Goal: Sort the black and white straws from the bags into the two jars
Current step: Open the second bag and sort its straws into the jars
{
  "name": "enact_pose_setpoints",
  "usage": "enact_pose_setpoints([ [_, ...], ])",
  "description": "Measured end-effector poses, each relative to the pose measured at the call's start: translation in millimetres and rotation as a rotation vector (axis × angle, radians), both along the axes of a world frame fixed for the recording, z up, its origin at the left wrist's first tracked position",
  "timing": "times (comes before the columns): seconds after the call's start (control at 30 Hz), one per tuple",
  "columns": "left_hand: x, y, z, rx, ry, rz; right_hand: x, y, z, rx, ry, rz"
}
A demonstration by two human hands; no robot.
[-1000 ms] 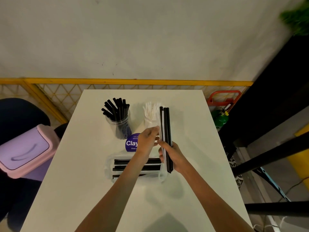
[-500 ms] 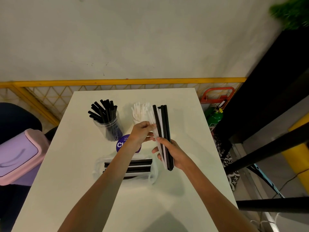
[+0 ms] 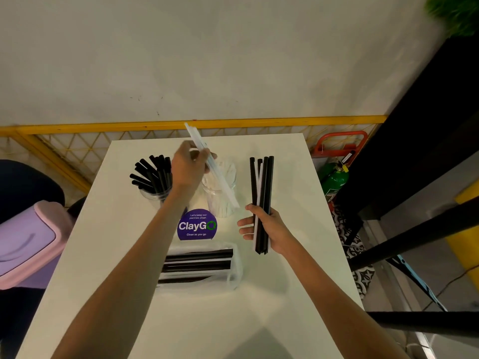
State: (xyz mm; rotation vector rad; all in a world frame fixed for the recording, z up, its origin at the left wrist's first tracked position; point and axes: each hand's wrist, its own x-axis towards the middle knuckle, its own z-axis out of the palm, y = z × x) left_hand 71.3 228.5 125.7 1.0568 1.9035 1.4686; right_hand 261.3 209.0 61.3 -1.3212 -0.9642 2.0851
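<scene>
The left hand [image 3: 187, 169] is covering part of the black-straw jar [image 3: 155, 195], so that jar's right side is hidden, and the glass of the white-straw jar [image 3: 220, 193] is blending into the white table [image 3: 285, 294], leaving its outline faint. How many white straws the left hand is pinching is hard to tell; they are blurring into one pale strip [image 3: 211, 167], tilted from 11 o'clock down to 5 o'clock over the white-straw jar's mouth.

The jar at 10 o'clock is bristling with black straws [image 3: 151, 173]; the one beside it, toward 12 o'clock, is packed with white straws. Near the table's middle, a clear plastic bag [image 3: 234, 270] is lying flat with black and white straws [image 3: 198, 263] running crosswise inside.

At 2 o'clock, the right hand [image 3: 267, 229] is gripping an upright bundle [image 3: 261, 193] of black straws with white ones showing among them. A purple ClayGo sticker [image 3: 197, 225] is sitting between bag and jars.
</scene>
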Motion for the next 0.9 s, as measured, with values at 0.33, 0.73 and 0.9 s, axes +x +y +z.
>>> enact_pose_setpoints([
  [0.33, -33, 19, -13, 0.058, -0.006, 0.034, -6, 5, -6, -0.037, 0.003, -0.055],
  [0.73, -18, 21, -33, 0.085, 0.424, -0.083, -20, 6, -8, -0.049, 0.014, -0.044],
  [0.9, -9, 11, -54, 0.069, 0.687, -0.230, -24, 3, -8, -0.038, 0.014, -0.013],
])
